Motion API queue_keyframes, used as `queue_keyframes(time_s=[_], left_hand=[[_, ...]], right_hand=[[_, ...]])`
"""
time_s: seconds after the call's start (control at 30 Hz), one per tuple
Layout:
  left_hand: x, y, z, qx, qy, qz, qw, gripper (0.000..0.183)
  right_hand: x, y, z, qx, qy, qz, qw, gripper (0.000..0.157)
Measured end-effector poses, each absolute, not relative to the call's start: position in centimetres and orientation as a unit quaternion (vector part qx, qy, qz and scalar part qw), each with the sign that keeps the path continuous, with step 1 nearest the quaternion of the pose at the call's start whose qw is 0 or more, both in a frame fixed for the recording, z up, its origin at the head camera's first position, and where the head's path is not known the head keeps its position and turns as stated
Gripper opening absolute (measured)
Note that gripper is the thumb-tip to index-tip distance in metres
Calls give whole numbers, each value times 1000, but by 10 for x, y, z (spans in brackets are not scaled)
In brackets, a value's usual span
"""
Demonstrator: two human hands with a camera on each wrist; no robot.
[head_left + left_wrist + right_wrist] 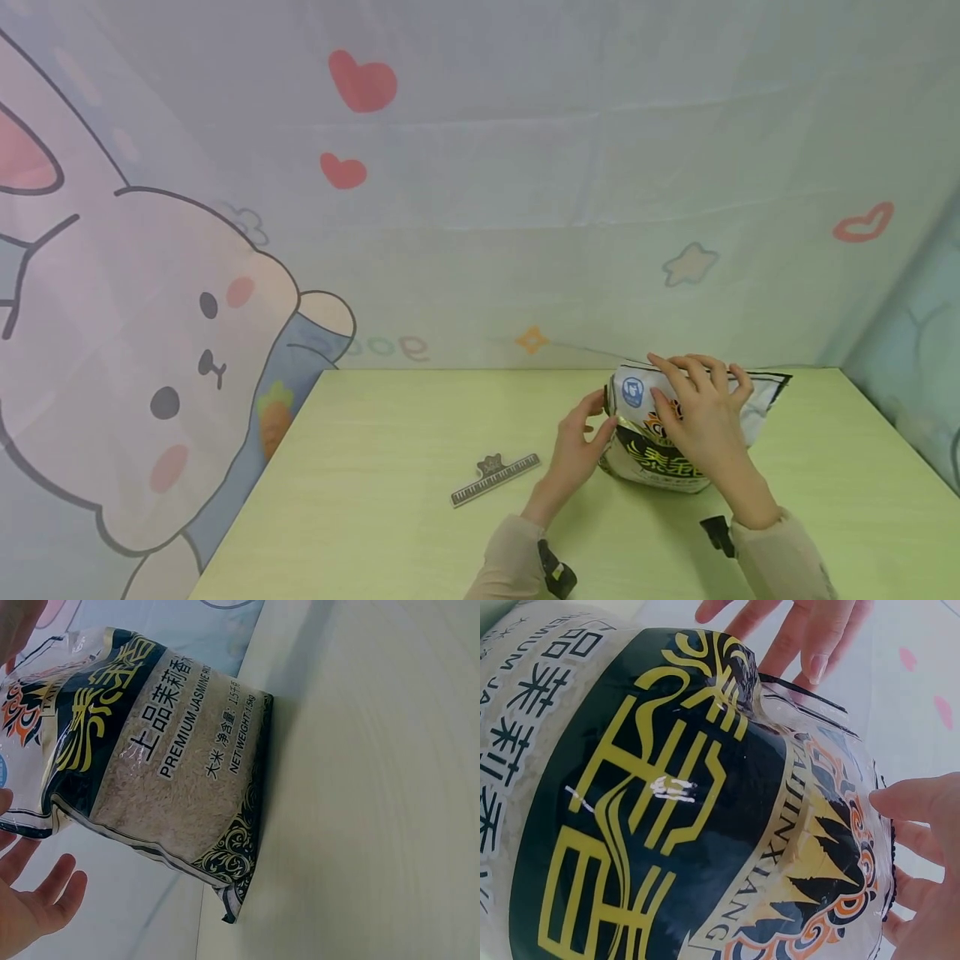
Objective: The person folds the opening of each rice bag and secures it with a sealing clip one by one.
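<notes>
A bag of jasmine rice (pixel 660 458) stands on the right part of the table, its clear lower body full of grains. White plastic with an orange flame print forms its upper part, slanting out to the right in the head view. My right hand (pixel 708 421) grips this top, thumb on the front and fingers over the upper edge. At the bag's left side is my left hand (pixel 576 450), fingertips right at the upper corner and the other fingers spread loosely, as the left wrist view shows. Left of that hand lies a metal clip (pixel 495 479) with a piano-key pattern.
The pale yellow-green table (pixel 375 450) ends at a hanging cloth backdrop (pixel 480 250) printed with a rabbit and hearts. Black straps or mounts (pixel 557 571) hang by both sleeves.
</notes>
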State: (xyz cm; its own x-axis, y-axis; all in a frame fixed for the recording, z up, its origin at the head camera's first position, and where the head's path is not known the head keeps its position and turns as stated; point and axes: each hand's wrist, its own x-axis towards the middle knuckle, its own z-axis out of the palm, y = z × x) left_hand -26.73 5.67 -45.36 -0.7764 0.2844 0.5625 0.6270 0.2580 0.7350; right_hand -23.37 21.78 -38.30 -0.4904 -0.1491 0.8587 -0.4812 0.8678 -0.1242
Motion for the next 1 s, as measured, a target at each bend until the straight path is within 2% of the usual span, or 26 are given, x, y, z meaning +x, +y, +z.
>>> queue_keyframes(time_s=[0.2, 0.3, 0.37, 0.43, 0.6, 0.8, 1.0], left_hand=[[-264, 58, -448, -285, -774, -543, 160, 33], [-255, 57, -437, -276, -769, -554, 155, 31], [-250, 56, -432, -274, -766, -561, 156, 30], [-250, 57, -431, -272, -762, -567, 156, 28], [-251, 59, -433, -266, -755, -578, 160, 25], [-251, 62, -436, -242, -748, -601, 146, 23], [-253, 64, -435, -235, -742, -605, 167, 21]], right_hand=[[-236, 216, -384, 184, -844, 175, 472, 48], [-237, 215, -384, 179, -846, 178, 470, 28], [-237, 215, -384, 175, -846, 182, 469, 22], [-237, 214, -383, 171, -846, 187, 470, 26], [-238, 212, -382, 164, -839, 198, 480, 17], [-241, 209, -380, 164, -833, 210, 486, 16], [-244, 206, -378, 163, -839, 205, 477, 15]])
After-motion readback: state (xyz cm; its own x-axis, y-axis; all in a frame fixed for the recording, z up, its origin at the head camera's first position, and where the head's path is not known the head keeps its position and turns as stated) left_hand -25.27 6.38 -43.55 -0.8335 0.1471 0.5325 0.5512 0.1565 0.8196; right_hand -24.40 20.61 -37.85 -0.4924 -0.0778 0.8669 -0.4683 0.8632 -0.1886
